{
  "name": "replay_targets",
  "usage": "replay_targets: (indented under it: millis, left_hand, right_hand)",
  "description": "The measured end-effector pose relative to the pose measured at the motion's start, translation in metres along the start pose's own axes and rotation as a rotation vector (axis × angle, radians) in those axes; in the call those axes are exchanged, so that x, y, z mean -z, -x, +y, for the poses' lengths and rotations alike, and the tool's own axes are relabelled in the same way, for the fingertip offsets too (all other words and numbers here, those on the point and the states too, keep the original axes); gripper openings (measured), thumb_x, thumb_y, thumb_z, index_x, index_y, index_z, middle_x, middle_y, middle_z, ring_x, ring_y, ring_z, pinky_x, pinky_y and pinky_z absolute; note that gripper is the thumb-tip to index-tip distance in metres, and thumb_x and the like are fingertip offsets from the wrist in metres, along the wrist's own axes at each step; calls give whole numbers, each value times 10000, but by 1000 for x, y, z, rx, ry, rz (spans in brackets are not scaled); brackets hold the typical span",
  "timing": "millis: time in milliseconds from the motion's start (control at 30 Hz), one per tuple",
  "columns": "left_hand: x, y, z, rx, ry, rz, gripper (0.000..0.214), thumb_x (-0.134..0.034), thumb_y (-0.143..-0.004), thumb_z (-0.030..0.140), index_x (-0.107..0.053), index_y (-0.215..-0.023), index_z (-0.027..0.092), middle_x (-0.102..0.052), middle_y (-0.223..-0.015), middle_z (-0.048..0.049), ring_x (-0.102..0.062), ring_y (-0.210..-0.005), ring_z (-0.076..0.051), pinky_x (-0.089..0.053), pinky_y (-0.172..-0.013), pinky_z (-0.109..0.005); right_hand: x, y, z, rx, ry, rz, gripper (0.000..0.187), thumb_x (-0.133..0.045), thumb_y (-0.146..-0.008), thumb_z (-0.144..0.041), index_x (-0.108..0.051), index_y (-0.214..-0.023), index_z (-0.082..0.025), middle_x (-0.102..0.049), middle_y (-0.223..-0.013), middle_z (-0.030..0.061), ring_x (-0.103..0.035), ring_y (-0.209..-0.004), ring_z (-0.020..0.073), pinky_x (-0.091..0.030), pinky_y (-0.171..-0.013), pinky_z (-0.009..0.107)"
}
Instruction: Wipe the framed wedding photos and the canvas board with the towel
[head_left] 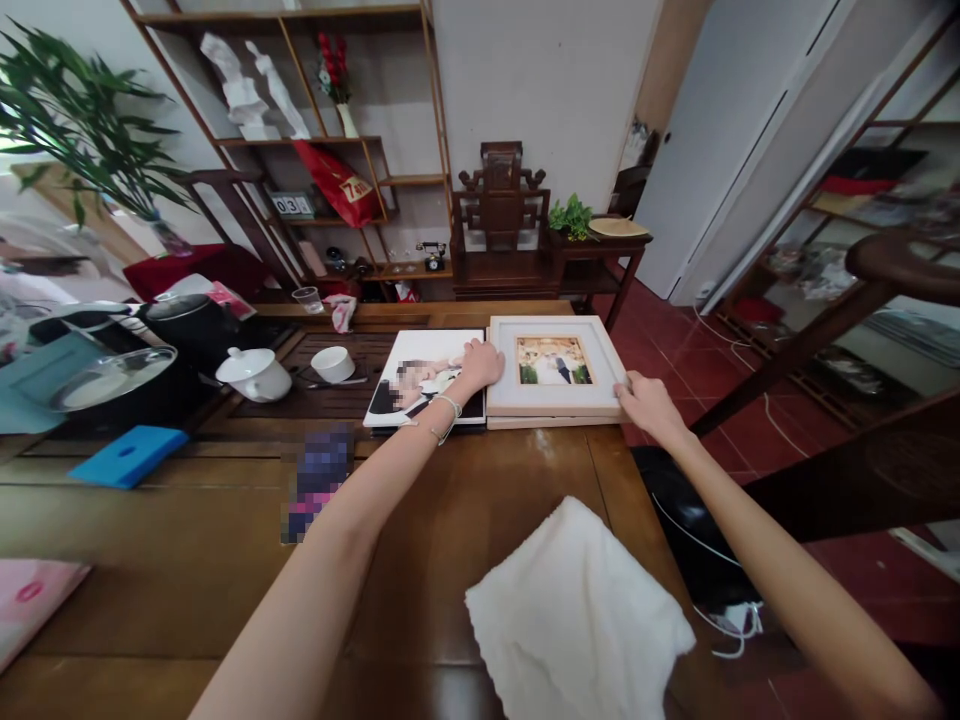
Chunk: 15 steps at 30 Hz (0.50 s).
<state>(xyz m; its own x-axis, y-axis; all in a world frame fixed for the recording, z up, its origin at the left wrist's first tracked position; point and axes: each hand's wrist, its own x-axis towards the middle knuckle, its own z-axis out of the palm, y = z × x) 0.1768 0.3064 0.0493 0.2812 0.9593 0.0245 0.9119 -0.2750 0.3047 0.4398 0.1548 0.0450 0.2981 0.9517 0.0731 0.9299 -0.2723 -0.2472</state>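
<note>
A white picture frame [555, 402] with a small photo in its middle lies flat near the table's far right, on top of another frame. My right hand [651, 402] grips its right edge, thumb on top and fingers at the side. My left hand [484, 365] rests at its left edge, over a photo album [386, 400] with a picture on a white cover; its fingers are curled and their tips partly hidden. Frame and album lie side by side. Nearer to me a white cloth [577, 610] is spread on the wooden table [420, 560].
On the left stand a white lidded cup [255, 375], a small white bowl [332, 364], a black pot [120, 385] and a blue block [129, 456]. A dark wooden chair [847, 470] is close on the right. Shelves [337, 140] line the back wall.
</note>
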Motion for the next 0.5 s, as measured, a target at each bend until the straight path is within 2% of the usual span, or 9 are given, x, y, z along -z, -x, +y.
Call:
replay_targets:
  millis: [167,333,433,500]
  left_hand:
    - [3,6,-1,-5,1,14,508,-374,-942,334,-545,-1232,-47,-496,-1312,-318,-443,-1240,-405,-332,-1006,-467]
    - [10,13,-2,-6,16,44,520,-418,-922,430,-616,-1168,17,-542,-1276,-266,-464,-1223,-377,-343,-1023,-452]
    - [25,24,-22,6,32,95,506,-421,-922,460,-641,-1150,66,-587,-1222,-221,-494,-1198,-336,-346,-1036,-416]
    - [40,36,-50,52,35,153,468,-428,-925,419,-630,-1177,80,-583,-1228,-217,-493,-1204,-329,-350,-1032,-407]
  right_hand:
    - [-5,-2,7,29,-53,1,306,-422,-943,-306,-621,-1063,-107,-697,-985,196,-649,-909,284,-435,-766,322]
    - [-4,-7,11,61,-127,6,328,-447,-932,-305,-624,-1113,-97,-706,-1008,188,-652,-942,292,-459,-804,337]
    - [-1,0,10,65,-170,44,449,-441,-939,-331,-538,-1288,-66,-653,-1205,222,-611,-1111,324,-458,-926,400]
    - [3,19,5,89,-214,131,556,-411,-957,-369,-403,-1417,-56,-523,-1395,234,-493,-1285,332,-399,-1038,456]
